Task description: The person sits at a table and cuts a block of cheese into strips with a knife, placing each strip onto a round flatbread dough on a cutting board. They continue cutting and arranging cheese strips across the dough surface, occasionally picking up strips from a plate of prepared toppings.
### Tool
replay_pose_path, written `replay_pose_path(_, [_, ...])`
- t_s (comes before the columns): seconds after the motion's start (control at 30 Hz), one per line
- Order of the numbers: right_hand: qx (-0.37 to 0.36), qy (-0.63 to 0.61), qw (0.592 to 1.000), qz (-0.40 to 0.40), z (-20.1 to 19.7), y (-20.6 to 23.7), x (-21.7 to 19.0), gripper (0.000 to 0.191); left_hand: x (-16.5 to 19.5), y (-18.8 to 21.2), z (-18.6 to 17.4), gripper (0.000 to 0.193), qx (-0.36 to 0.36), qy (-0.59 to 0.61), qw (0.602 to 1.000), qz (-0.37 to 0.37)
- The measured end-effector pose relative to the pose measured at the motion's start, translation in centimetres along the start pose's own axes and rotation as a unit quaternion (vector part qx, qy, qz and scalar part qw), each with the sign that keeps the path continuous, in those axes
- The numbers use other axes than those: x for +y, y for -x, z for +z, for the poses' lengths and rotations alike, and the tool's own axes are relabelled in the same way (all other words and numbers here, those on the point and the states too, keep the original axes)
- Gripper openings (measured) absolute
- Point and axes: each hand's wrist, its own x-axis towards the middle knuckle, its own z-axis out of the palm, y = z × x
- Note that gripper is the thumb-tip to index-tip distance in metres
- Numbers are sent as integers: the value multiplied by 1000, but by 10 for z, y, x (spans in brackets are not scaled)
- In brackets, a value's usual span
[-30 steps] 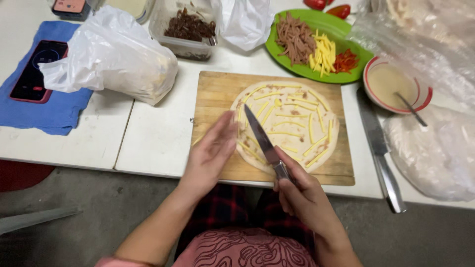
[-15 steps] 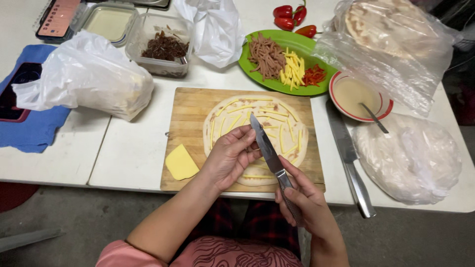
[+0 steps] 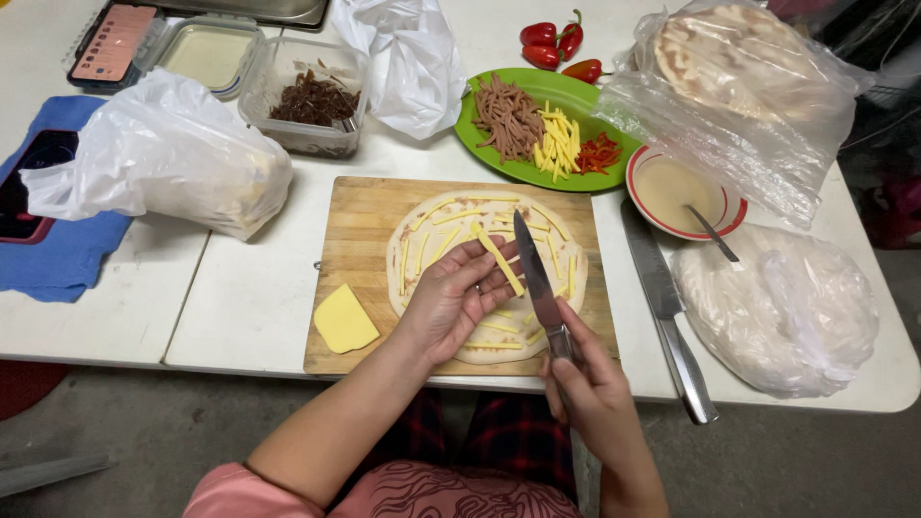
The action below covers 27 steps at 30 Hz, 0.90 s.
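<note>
My left hand (image 3: 453,299) is turned palm up in front of me, fingers loosely curled and pinching lightly at the fingertips, with my forearm reaching in from the lower left in a pushed-back pink sleeve. My right hand (image 3: 592,384) sits lower and closer to my body, fingers wrapped in a closed grip, thumb on top, wrist bent slightly inward.
</note>
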Motion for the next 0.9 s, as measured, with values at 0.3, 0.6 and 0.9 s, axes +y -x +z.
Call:
replay_pose_path(0.3, [44, 390, 873, -288, 21, 1, -16, 57, 6, -1, 9, 37, 18, -85, 995, 46])
replay_pose_path(0.6, [62, 438, 853, -278, 29, 0, -17, 59, 2, -1, 13, 38, 0, -63, 997, 43])
replay_pose_path(0.9, [69, 463, 834, -294, 28, 1, -18, 59, -4, -7, 12, 35, 1, -70, 997, 43])
